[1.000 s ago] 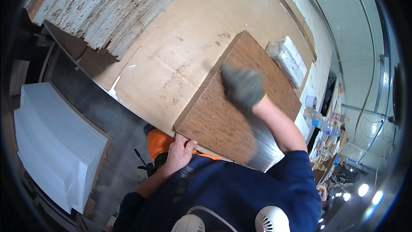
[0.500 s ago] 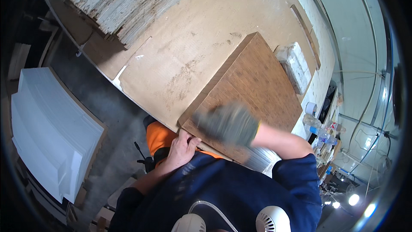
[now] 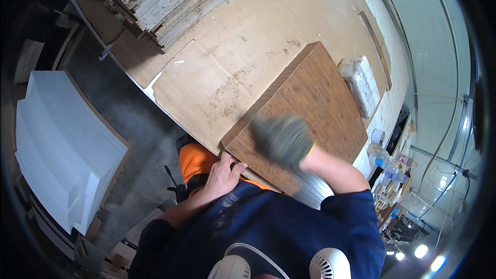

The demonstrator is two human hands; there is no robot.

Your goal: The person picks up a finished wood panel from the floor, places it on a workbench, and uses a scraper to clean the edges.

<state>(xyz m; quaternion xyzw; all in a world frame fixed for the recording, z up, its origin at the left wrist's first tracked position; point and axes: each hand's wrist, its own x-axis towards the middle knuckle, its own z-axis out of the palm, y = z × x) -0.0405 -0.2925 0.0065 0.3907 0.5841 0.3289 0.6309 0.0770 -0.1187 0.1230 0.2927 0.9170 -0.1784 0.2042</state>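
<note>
Brown wooden panel (image 3: 310, 119) lying flat on the cardboard-covered desk (image 3: 232, 62), its near corner at the desk's near edge. Right hand (image 3: 283, 139), in a grey glove and blurred, lies spread flat on the panel's near part, gripping nothing. Bare left hand (image 3: 223, 173) rests at the panel's near corner, fingers curled against its edge. White wrapped block (image 3: 361, 85) just beyond the panel's right edge.

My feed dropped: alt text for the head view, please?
A gloved right hand presses on a brown wooden board lying on a dusty workbench; the bare left hand grips the board's near corner. White panels are stacked at left.
</note>
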